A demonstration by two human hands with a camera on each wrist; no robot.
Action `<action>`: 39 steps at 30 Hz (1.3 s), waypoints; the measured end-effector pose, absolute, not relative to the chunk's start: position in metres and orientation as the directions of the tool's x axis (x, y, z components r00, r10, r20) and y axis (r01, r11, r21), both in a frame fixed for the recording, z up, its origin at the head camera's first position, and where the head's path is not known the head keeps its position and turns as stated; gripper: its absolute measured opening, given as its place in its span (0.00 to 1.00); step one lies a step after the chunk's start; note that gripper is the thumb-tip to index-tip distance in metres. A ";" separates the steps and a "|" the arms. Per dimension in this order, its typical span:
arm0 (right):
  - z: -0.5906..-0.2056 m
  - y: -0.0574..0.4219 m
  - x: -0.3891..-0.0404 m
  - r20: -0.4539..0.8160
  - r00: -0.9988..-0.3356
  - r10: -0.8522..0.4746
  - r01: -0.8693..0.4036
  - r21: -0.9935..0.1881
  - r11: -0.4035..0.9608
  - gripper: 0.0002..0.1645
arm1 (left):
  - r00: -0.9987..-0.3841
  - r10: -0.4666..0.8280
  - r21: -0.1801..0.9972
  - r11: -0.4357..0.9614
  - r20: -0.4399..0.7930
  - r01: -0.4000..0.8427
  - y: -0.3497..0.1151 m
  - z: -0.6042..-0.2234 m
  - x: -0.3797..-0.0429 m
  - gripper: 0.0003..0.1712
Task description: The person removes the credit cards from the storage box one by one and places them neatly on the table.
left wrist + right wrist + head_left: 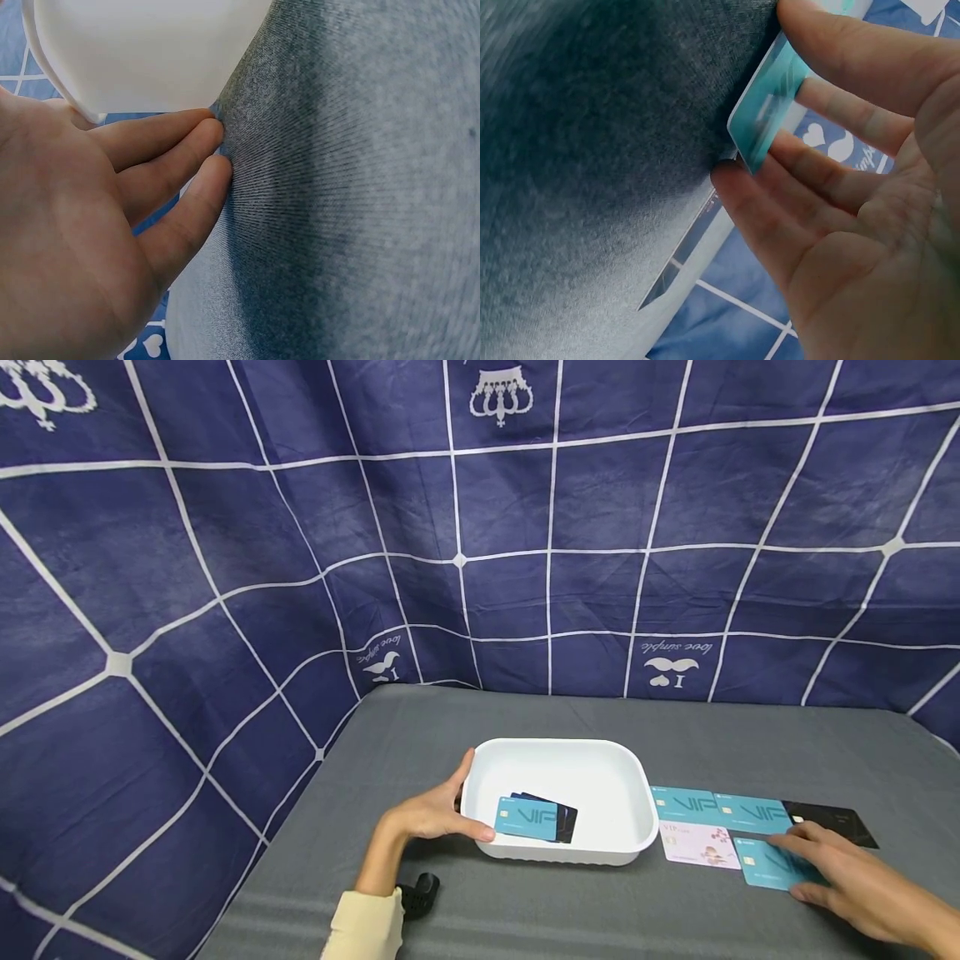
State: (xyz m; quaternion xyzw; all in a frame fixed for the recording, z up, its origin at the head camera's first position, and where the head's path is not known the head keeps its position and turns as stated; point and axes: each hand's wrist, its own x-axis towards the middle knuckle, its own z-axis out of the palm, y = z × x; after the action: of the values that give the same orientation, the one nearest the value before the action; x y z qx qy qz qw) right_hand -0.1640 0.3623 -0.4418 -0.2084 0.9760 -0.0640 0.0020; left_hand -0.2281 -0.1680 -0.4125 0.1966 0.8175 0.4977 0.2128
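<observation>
My left hand (442, 810) holds the left end of a white plastic tray (637, 777), thumb at the near corner and index finger along the side. Its other fingertips (214, 131) meet the tray's lower edge and the cloth. Inside the tray, a teal VIP card (517, 818) overlaps darker cards (567, 825). At the right, my right hand (843, 877) pinches another teal VIP card (765, 864) between thumb and fingers; this card (769, 101) shows between them in the right wrist view. Its right part is hidden in the head view.
Beside the tray lie two teal cards (682, 806) (750, 814), a black card (840, 822) and a pink floral card (697, 846). Grey cloth (570, 910) covers the surface. Blue patterned curtains (502, 593) hang behind and to the left. A black strap sits at the left wrist.
</observation>
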 end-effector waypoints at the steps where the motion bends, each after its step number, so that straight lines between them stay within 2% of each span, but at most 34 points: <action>1: -0.442 0.361 -0.164 0.034 -0.912 -0.409 -0.410 -0.114 0.905 0.35 | -0.832 0.533 0.897 0.428 -0.154 0.109 -0.168 -0.413 -0.228 0.79; 5: -0.441 0.355 -0.162 0.095 -0.901 -0.422 -0.429 -0.064 0.901 0.34 | -0.830 0.534 0.900 0.423 -0.158 0.101 -0.169 -0.413 -0.227 0.79; 9: -0.439 0.352 -0.161 0.153 -0.892 -0.425 -0.439 -0.070 0.896 0.34 | -0.830 0.534 0.905 0.415 -0.162 0.091 -0.168 -0.411 -0.227 0.79; 20: -0.434 0.350 -0.165 0.089 -0.926 -0.367 -0.376 -0.121 0.919 0.33 | -0.835 0.528 0.907 0.412 -0.156 0.090 -0.166 -0.410 -0.228 0.79; 27: -0.434 0.349 -0.166 0.073 -0.955 -0.286 -0.294 -0.156 0.943 0.35 | -0.834 0.529 0.903 0.418 -0.157 0.096 -0.168 -0.412 -0.229 0.79; 39: -0.435 0.344 -0.164 0.120 -0.954 -0.274 -0.293 -0.186 0.938 0.33 | -0.826 0.539 0.909 0.407 -0.163 0.086 -0.169 -0.413 -0.229 0.79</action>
State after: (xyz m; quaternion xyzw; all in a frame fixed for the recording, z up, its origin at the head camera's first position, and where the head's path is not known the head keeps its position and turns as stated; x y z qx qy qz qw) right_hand -0.1638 0.3444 -0.4346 -0.1441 0.9833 -0.1013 -0.0459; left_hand -0.2287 -0.1691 -0.4135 0.1931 0.8088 0.5090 0.2224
